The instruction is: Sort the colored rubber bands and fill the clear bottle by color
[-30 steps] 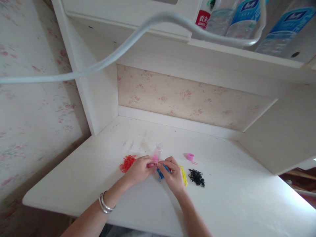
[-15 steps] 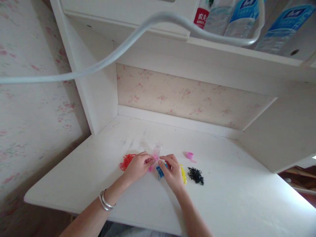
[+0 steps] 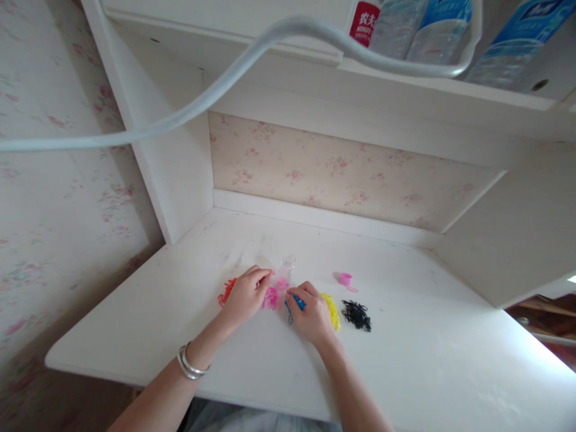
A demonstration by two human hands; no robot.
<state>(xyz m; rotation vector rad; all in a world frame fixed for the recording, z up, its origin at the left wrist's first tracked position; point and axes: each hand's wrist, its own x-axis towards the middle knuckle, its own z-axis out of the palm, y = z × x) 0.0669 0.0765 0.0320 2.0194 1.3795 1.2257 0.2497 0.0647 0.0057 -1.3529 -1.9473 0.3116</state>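
On the white desk (image 3: 405,372) lie small piles of tiny elastic bands. My left hand (image 3: 245,294) has its fingers curled on the pink bands (image 3: 270,297), half covering a red pile (image 3: 224,293). A small clear tube (image 3: 285,271) with pink bands in its bottom lies just beyond the pink pile. Fingers of my right hand (image 3: 310,312) are bent down over the blue bands (image 3: 293,303); a yellow pile (image 3: 332,309) shows at its right edge. Further right is a black pile (image 3: 357,315). Whether either hand pinches a band is hidden.
A small pink cap (image 3: 345,279) lies behind the black pile. A shelf above holds water bottles (image 3: 432,30). A pale cable (image 3: 216,90) hangs across the view. White side panels (image 3: 175,174) close the desk at left and right, with floral wallpaper behind.
My hands have parted and lowered onto the desk. The left one moved from the tube's lower end to the pink pile; the right one settled over the blue bands.
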